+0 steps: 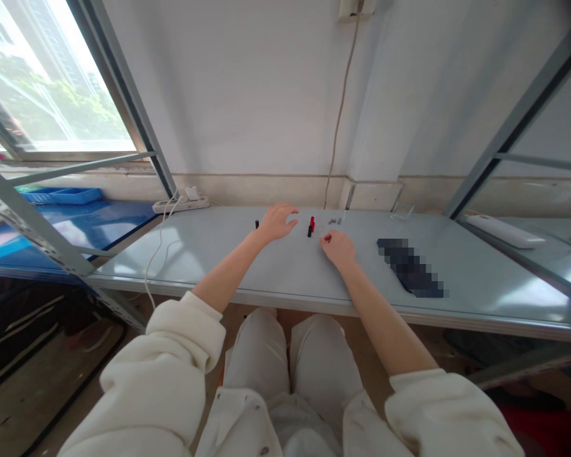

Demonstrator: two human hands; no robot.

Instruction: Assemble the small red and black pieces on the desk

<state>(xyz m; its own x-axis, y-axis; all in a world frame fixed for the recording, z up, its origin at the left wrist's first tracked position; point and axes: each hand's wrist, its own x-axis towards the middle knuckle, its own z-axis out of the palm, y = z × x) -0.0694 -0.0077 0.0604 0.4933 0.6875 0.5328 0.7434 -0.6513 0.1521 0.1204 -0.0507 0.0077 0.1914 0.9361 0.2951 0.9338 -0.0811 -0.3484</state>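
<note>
Above the grey tabletop (209,254), my left hand (276,222) is open, its thumb and fingers apart with nothing between them. Just left of it stands a small black piece (257,224). My right hand (340,249) rests at the table with its fingertips pinched together; whatever they hold, if anything, is too small to make out. Between the two hands are a small red piece (313,222) and a small black cylinder (309,231), close together. Several tiny metallic bits (334,221) lie just beyond my right hand.
A dark, pixelated flat object (412,268) lies right of my right hand. Toward the back left sits a white power strip (181,204) with a cable hanging over the front edge. A clear plastic piece (402,214) is near the wall. Metal shelf posts (33,212) flank the table.
</note>
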